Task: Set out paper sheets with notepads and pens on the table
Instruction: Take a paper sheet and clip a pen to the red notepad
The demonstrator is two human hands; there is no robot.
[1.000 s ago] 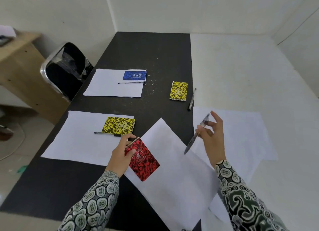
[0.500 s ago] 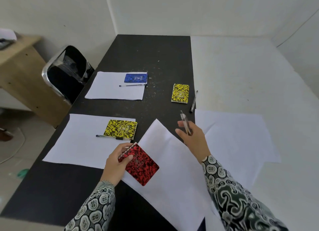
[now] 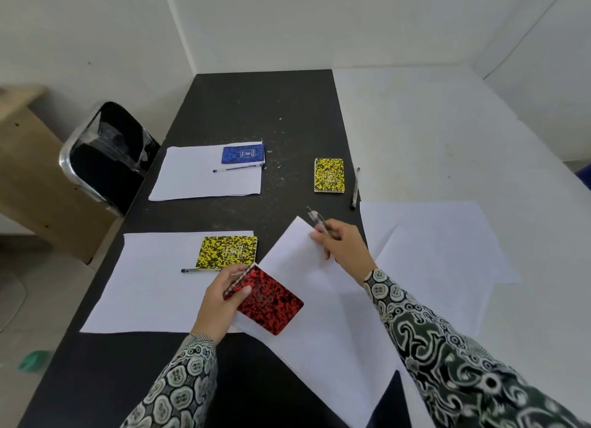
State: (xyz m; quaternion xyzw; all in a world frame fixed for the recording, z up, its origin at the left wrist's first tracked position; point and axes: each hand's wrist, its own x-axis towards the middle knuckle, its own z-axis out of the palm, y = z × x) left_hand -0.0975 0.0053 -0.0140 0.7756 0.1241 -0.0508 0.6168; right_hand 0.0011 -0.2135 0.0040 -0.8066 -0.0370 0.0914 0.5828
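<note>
- Left hand [image 3: 224,303] pinches the red notepad [image 3: 268,299] at its spiral edge, thumb on the cover; the pad sits over the near-left edge of the skewed paper sheet [image 3: 323,315], apparently waiting for that sheet to be squared.
- Right hand [image 3: 343,247] grips a clear pen [image 3: 316,221] in curled fingers while its fingertips rest near the skewed sheet's far corner, probably to turn it.
- Near-left setting is complete: sheet [image 3: 150,287], yellow notepad [image 3: 227,251], pen [image 3: 200,270] just beside it.
- Loose sheets [image 3: 441,235] lie right, on the white surface.
- Far left: sheet [image 3: 198,181] with blue notepad [image 3: 243,153] and pen [image 3: 236,168].
- Far right, a second yellow notepad [image 3: 329,175] and pen [image 3: 355,188] lie on the bare black table [image 3: 265,101]; no sheet is under them yet.
</note>
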